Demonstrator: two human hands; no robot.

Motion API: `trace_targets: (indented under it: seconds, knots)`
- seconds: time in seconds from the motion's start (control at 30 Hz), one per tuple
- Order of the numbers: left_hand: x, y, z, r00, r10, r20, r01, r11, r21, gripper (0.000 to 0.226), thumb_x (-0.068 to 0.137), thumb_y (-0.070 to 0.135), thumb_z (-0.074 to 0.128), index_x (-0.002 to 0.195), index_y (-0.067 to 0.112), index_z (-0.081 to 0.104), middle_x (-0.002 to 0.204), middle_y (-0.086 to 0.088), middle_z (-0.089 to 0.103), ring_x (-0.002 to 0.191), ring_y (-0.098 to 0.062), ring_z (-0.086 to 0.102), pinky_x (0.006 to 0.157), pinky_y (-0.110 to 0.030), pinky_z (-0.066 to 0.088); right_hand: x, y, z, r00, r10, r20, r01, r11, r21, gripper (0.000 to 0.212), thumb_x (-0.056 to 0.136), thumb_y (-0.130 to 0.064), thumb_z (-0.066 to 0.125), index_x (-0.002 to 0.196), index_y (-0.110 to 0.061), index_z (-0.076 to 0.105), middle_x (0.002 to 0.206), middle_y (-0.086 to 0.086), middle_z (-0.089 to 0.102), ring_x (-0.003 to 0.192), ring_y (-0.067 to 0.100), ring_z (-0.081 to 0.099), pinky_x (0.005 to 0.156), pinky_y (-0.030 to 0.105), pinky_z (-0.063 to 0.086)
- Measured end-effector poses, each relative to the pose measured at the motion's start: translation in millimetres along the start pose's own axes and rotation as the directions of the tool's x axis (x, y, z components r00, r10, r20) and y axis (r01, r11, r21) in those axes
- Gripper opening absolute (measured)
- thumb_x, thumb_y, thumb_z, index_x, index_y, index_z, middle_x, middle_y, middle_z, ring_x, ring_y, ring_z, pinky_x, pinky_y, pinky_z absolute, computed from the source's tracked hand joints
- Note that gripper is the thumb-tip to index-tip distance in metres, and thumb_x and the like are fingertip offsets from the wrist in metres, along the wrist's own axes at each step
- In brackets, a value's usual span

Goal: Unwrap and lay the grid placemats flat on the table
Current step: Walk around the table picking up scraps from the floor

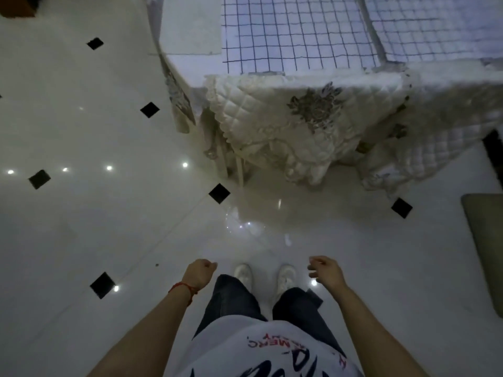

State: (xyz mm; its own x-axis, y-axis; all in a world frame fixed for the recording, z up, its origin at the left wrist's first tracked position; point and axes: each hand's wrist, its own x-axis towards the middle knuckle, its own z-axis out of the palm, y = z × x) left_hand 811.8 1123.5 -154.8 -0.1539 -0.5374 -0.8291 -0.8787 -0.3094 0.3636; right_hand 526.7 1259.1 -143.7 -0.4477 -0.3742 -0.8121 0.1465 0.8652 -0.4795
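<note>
Table [190, 31] at far right, draped in a quilted cream cloth [313, 118] with grey floral motifs, hanging over the near edge. Lying flat on top: two white placemats with dark grid lines, one [294, 34] left, another [441, 25] right, edges just beside each other. Below, glossy white floor [95, 227] with small black diamond tiles [219, 193] and bright light reflections.

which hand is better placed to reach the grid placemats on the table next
Right, marginally. Both grid placemats lie up and to the right, and the right hand hangs on that side, fingers loosely open. The left hand is curled and farther over. Neither holds anything, and both are well short of the table.
</note>
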Motion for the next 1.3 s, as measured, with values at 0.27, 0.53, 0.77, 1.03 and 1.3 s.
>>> trace_targets:
  seconds: [0.27, 0.53, 0.77, 1.03, 1.3]
  knots:
    - [-4.2, 18.1, 28.3, 0.996, 0.008, 0.085, -0.01, 1.0, 0.025, 0.034, 0.094, 0.024, 0.048, 0.061, 0.014, 0.051, 0.067, -0.005, 0.056, 0.07, -0.022, 0.052, 0.072, -0.026, 0.043, -37.2, 79.5, -47.1, 0.965, 0.234, -0.114, -0.176, 0.91, 0.376, 0.024, 0.094, -0.012, 0.047, 0.111, 0.001, 0.056, 0.096, 0.016, 0.059, 0.074, 0.027, 0.056, 0.06, 0.026, 0.043]
    - [-10.8, 87.6, 93.9, 0.989, 0.074, 0.125, -0.095, 0.98, 0.173, 0.033, 0.095, 0.025, 0.046, 0.1, -0.004, 0.061, 0.092, -0.013, 0.06, 0.08, -0.023, 0.053, 0.057, -0.022, 0.037, -67.0, 170.3, -95.8, 0.936, 0.334, -0.116, -0.195, 0.761, 0.619, 0.028, 0.093, -0.012, 0.048, 0.116, 0.003, 0.056, 0.099, 0.017, 0.059, 0.069, 0.021, 0.056, 0.062, 0.026, 0.044]
    - [-28.4, 124.6, 185.5, 0.977, 0.144, 0.161, -0.178, 0.958, 0.226, 0.034, 0.094, 0.023, 0.048, 0.109, -0.005, 0.06, 0.106, -0.02, 0.065, 0.085, -0.023, 0.055, 0.062, -0.025, 0.042, -66.0, 242.7, -147.8, 0.93, 0.35, -0.111, -0.2, 0.736, 0.647, 0.028, 0.095, -0.014, 0.046, 0.117, 0.001, 0.056, 0.1, 0.015, 0.059, 0.069, 0.018, 0.056, 0.063, 0.024, 0.044]
    - [16.0, 142.3, 242.8, 0.963, 0.185, 0.196, -0.239, 0.922, 0.304, 0.029, 0.094, 0.02, 0.048, 0.107, -0.001, 0.063, 0.107, -0.018, 0.065, 0.1, -0.031, 0.059, 0.09, -0.032, 0.045, -10.0, 271.2, -164.9, 0.92, 0.352, -0.174, -0.165, 0.748, 0.643, 0.021, 0.093, -0.012, 0.047, 0.105, -0.001, 0.061, 0.08, 0.009, 0.062, 0.067, 0.019, 0.057, 0.062, 0.025, 0.044]
    - [172.1, 126.8, 288.5, 0.956, 0.201, 0.213, -0.282, 0.827, 0.487, 0.03, 0.094, 0.02, 0.046, 0.114, 0.003, 0.062, 0.116, -0.015, 0.065, 0.105, -0.029, 0.059, 0.088, -0.026, 0.042, 120.0, 289.7, -121.6, 0.921, 0.351, -0.171, -0.157, 0.733, 0.662, 0.016, 0.092, -0.004, 0.047, 0.085, -0.006, 0.061, 0.073, 0.009, 0.061, 0.053, 0.014, 0.06, 0.06, 0.025, 0.042]
